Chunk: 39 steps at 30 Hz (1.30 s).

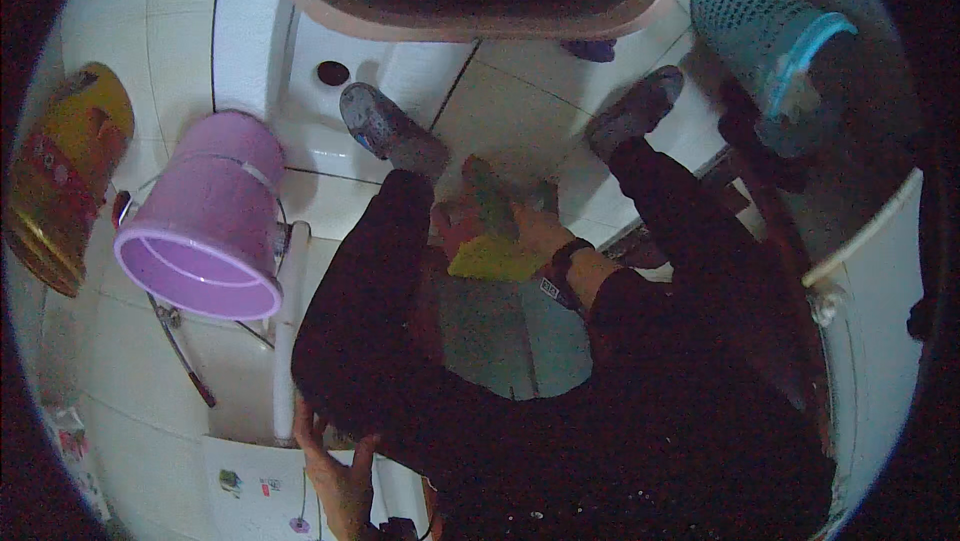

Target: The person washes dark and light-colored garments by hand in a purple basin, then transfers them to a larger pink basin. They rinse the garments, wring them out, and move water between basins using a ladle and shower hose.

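- right hand gripped a yellow sponge between the knees, right of the purple bucket.
- left hand lay below the bucket, fingers spread loose against the dark trousers.
- pink basin sat beyond the bucket.

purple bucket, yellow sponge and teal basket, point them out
purple bucket (215,211), head view, outer wall
yellow sponge (490,261), head view, flat yellow face
teal basket (750,26), head view, perforated side

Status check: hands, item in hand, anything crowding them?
Right hand grips yellow-green sponge. Left hand low on left thigh, empty. Pink bucket to the left, apart.
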Available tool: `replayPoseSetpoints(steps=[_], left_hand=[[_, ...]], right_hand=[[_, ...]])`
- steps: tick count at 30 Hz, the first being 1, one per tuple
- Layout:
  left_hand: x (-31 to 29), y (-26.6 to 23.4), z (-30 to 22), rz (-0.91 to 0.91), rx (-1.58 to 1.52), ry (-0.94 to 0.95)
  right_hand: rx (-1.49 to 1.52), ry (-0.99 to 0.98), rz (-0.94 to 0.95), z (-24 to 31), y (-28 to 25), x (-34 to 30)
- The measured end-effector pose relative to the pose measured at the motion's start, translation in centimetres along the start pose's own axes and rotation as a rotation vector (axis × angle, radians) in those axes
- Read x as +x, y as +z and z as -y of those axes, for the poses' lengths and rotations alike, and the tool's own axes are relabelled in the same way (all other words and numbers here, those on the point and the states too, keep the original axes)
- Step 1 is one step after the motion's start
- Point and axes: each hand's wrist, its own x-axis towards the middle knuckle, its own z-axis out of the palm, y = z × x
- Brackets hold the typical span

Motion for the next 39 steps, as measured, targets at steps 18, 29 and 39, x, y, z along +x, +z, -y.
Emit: replayPoseSetpoints(steps=[18, 29, 39], left_hand=[[9.0, 2.0, -2.1, -0.490, 0.010, 0.269], [8.2, 4.3, 1.3, -0.487, -0.164, 0.549], [4.9, 3.1, 3.6, -0.863, 0.119, 0.847]], right_hand=[[-0.173, -0.626, 0.134, 2.7, 0.1, 7.7], [-0.023, -0.388, 0.024, 7.3, -15.7, 0.0], [-0.490, -0.262, -1.616, 11.2, -24.4, -9.6]])
